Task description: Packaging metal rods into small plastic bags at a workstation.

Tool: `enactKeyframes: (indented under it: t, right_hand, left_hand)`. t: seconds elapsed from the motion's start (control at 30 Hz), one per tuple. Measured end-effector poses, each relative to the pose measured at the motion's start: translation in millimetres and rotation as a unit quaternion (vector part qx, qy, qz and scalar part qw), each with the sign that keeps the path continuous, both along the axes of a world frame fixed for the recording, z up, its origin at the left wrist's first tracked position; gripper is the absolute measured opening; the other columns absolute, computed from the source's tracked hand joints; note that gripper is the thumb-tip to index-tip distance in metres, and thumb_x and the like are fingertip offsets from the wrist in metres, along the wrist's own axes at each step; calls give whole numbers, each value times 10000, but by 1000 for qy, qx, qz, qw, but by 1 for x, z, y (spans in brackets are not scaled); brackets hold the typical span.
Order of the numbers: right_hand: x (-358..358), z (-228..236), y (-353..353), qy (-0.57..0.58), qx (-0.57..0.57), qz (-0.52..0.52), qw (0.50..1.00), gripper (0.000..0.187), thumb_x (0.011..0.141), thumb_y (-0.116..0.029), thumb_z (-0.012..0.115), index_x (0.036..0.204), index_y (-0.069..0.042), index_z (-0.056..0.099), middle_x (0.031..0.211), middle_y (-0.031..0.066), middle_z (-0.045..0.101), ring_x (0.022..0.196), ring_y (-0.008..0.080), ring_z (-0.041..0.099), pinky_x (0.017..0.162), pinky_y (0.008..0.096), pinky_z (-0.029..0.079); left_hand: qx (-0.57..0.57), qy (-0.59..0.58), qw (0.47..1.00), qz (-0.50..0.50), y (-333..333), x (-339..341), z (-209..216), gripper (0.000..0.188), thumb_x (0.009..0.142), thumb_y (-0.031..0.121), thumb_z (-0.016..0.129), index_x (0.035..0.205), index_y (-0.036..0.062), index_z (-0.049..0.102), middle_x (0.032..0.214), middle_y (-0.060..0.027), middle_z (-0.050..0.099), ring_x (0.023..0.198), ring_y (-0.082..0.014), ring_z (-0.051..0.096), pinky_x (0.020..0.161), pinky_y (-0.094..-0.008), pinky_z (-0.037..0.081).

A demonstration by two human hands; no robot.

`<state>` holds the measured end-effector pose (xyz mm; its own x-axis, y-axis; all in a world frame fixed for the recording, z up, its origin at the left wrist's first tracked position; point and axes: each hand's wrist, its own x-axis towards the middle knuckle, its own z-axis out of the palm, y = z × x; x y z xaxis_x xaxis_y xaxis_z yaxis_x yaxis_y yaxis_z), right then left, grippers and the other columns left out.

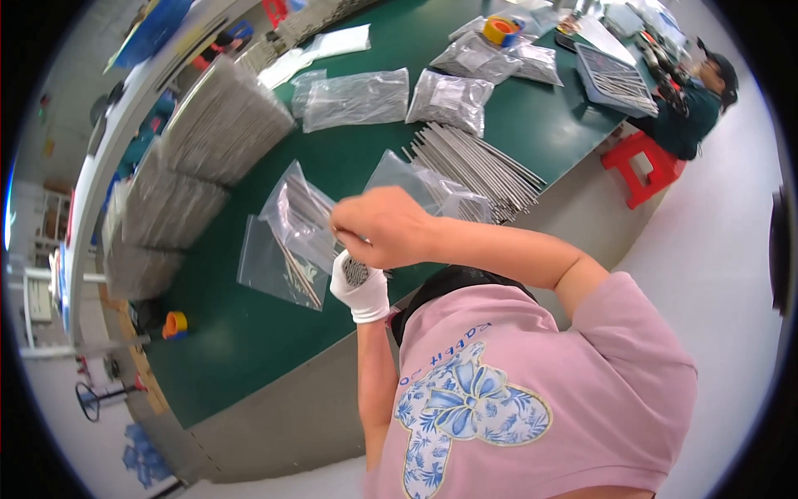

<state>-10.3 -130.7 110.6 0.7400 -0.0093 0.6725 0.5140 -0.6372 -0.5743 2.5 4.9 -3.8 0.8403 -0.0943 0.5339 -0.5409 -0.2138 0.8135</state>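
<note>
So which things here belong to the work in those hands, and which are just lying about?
Seemingly part of the work:
- rod bundle in the gloved left hand
- clear bag by the right hand
- loose rods on the table

Seemingly just lying about:
- far tape roll
- flat white package
- red stool

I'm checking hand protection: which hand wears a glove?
The left hand: its white glove wraps a bundle of thin grey rods, while the right hand beside it is bare.
</note>
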Motion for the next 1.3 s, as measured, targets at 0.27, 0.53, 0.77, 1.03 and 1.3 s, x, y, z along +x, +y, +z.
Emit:
enactKeyframes:
  t: [0.27,0.53,0.77,1.03,1.3]
  right_hand:
    - [-15,-58,5,116,-7,34,993,121,792,-182,598,868,-87,592,768,69,616,718,292,594,608,393,455]
    - [-24,-58,-33,112,74,-105,985,77,798,-130,592,838,-70,619,757,94,627,672,287,607,606,375,474]
    - [-91,-23,-140,18,303,-301,904,81,871,-30,557,906,32,596,749,70,646,681,109,626,637,224,493]
    - [-105,-146,-174,-23,304,-491,816,72,851,-46,570,876,9,611,701,59,657,670,106,640,614,225,488]
    - [-118,-213,-154,303,156,-563,753,154,827,-202,599,922,-100,664,817,69,673,742,218,647,662,320,494]
  left_hand:
    - [-49,45,997,-49,6,-2,-9,224,766,-14,681,961,3,572,898,-47,618,783,-129,577,702,-260,479]
    - [-49,48,995,-66,8,-2,-2,144,807,-63,614,914,-5,539,870,-122,638,767,-191,625,701,-299,520]
    - [-103,132,983,-72,14,-5,1,114,835,-37,593,867,24,502,795,-78,590,719,-172,617,685,-284,508]
    - [-80,163,981,-68,11,-2,10,98,844,3,604,871,25,513,783,-70,587,707,-159,612,674,-270,501]
    - [-81,181,974,-113,29,3,7,69,881,57,570,914,6,536,828,-127,653,770,-182,632,722,-296,518]
